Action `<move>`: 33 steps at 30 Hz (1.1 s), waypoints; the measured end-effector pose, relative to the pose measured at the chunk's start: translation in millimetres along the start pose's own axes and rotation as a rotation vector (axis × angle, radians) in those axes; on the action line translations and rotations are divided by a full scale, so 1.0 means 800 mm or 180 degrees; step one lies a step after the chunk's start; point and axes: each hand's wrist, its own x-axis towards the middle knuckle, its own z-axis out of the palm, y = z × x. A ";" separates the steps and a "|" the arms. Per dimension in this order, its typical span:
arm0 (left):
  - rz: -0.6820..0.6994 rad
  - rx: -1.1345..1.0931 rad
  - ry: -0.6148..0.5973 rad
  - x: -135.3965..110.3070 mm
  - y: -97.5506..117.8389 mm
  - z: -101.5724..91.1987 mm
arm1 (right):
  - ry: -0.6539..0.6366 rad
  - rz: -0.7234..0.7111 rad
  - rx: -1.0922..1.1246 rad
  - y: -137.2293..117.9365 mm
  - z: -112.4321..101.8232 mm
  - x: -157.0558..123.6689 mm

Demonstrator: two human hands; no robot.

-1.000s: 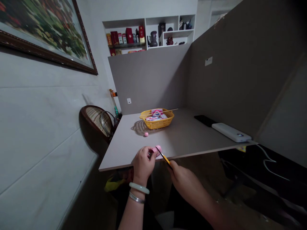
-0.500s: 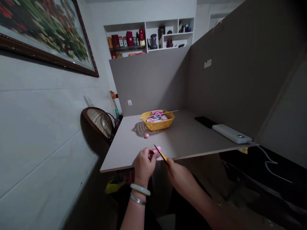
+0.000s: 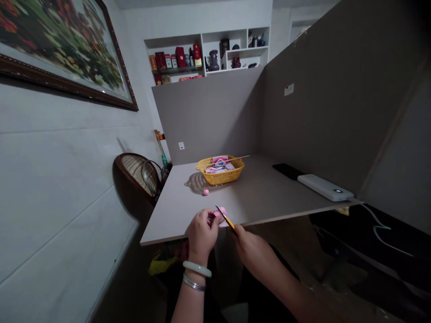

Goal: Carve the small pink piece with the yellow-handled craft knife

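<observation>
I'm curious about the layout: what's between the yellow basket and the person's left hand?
In the head view, a small pink ball lies on the table between the yellow basket and the left hand.

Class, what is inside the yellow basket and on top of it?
Inside the basket are pink-and-white packets; across its top lies a stick. Anything under the packets is covered and cannot be seen.

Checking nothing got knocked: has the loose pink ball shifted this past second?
No: the pink ball keeps its place on the table, in front of the yellow basket.
</observation>
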 end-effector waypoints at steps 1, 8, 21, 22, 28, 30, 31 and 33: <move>0.0008 -0.0003 0.0005 0.000 0.000 0.000 | -0.0019 0.0009 0.0041 0.001 0.002 -0.003; 0.0020 0.0003 -0.0003 0.001 0.003 -0.001 | -0.0048 0.0089 0.0082 0.001 0.006 -0.010; 0.0030 0.0020 0.0015 -0.001 0.002 0.000 | 0.0034 0.0042 0.0074 0.005 0.011 -0.010; 0.0026 0.0024 0.0018 0.000 0.002 0.000 | 0.0038 0.0016 -0.0014 0.002 0.007 -0.004; 0.0018 0.0020 0.0019 -0.001 0.003 0.000 | -0.0034 0.0056 -0.0011 0.001 0.004 -0.012; 0.0043 0.0017 0.0003 -0.001 0.003 -0.001 | -0.0088 0.0146 0.0041 0.003 0.003 -0.021; 0.0054 0.0024 0.0006 -0.001 0.003 -0.001 | -0.0098 0.0163 0.0016 0.003 0.001 -0.023; 0.0069 0.0035 0.0001 -0.001 0.003 -0.002 | -0.0098 0.0124 -0.0131 -0.002 -0.006 -0.017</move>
